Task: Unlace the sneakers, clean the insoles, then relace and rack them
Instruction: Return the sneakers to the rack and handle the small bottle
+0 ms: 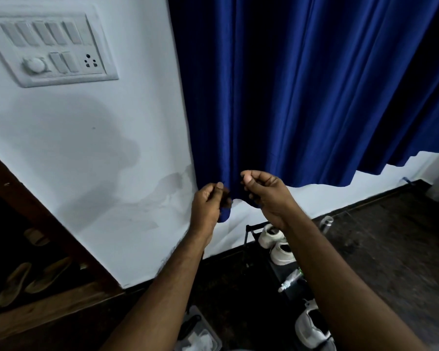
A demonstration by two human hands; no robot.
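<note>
My left hand (209, 201) and my right hand (265, 191) are raised side by side in front of the lower edge of a blue curtain (302, 97). Both have their fingers curled with the thumb against them, and I see nothing held in either. Below, two white sneakers (276, 245) sit on a black shoe rack (250, 230) by the wall. A third white sneaker (312, 328) lies lower down, partly hidden by my right forearm.
A small spray bottle (289, 279) lies on the rack between the sneakers. A grey tray (200, 335) with a dark brush and cloths sits on the dark floor. Tan sandals (33, 279) rest in a wooden shelf at left. A switchboard (48, 46) is on the white wall.
</note>
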